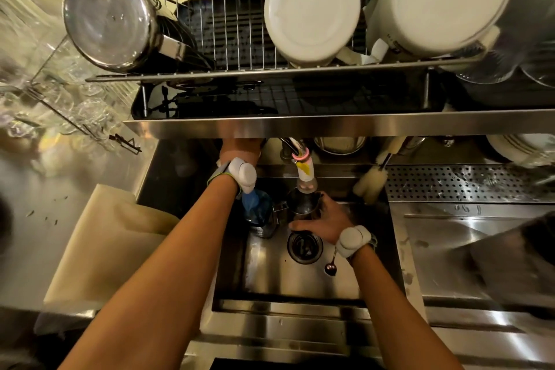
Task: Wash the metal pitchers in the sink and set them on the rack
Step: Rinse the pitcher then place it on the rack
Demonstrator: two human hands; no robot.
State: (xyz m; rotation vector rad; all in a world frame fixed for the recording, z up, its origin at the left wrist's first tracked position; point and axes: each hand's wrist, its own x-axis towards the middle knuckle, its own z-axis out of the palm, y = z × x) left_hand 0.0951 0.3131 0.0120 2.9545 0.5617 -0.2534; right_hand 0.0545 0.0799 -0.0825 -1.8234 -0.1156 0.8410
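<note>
A steel shelf edge [339,126] runs across the middle of the view and cuts off whatever lies behind it. Above it sits the wire rack [228,39], crowded: an upturned steel pot [108,18] at its left end, a white bowl [312,6] bottom-up in the middle, a larger white vessel [444,0] at the right. Blurred glassware [45,69] fills a second rack further left.

Below, in the sink [300,279], the right hand [327,219] grasps a metal pitcher [303,201] around its side, holding it directly beneath the faucet [303,165], whose nozzle is wrapped in white and yellow. A second metal pitcher [264,219] stands just beside it to the left, with something blue inside. The drain [304,245] lies near the held pitcher, and a small spoon [330,267] rests on the sink floor by the right wrist.

The left hand [240,149] reaches up under the shelf edge; its fingers are hidden there, so I cannot tell whether it grips anything. A bottle brush [372,180] leans at the sink's back right corner beside a perforated tray [450,182]. A pale cloth [111,234] lies on the desk [27,219] to the left.
</note>
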